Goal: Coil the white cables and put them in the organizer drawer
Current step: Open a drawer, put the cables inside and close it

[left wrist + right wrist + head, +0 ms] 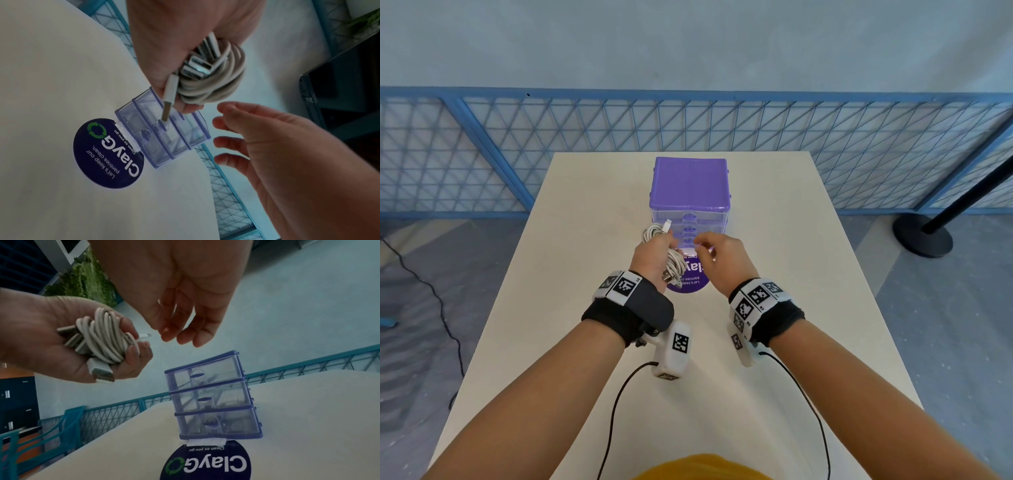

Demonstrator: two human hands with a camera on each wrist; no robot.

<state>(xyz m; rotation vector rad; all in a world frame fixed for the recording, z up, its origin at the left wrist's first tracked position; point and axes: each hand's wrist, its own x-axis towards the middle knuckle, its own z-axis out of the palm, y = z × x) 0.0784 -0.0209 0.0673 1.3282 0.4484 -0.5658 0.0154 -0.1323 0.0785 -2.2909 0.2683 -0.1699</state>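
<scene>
My left hand (654, 253) grips a bundle of coiled white cables (654, 233) (218, 81) (107, 335), with USB plugs sticking out of the fist. The bundle hangs just in front of the purple organizer (690, 185) (213, 395) (162, 134), a small unit of three clear drawers that all sit closed. My right hand (717, 251) (185, 331) (232, 133) hovers beside the bundle with its fingers loosely bent and nothing in them, near the drawer fronts.
The organizer stands on a white table (571, 240), taped to a round dark sticker (693, 277) (207, 462). A blue mesh fence (585, 137) runs behind the table. A black stand base (923, 234) sits on the floor at right.
</scene>
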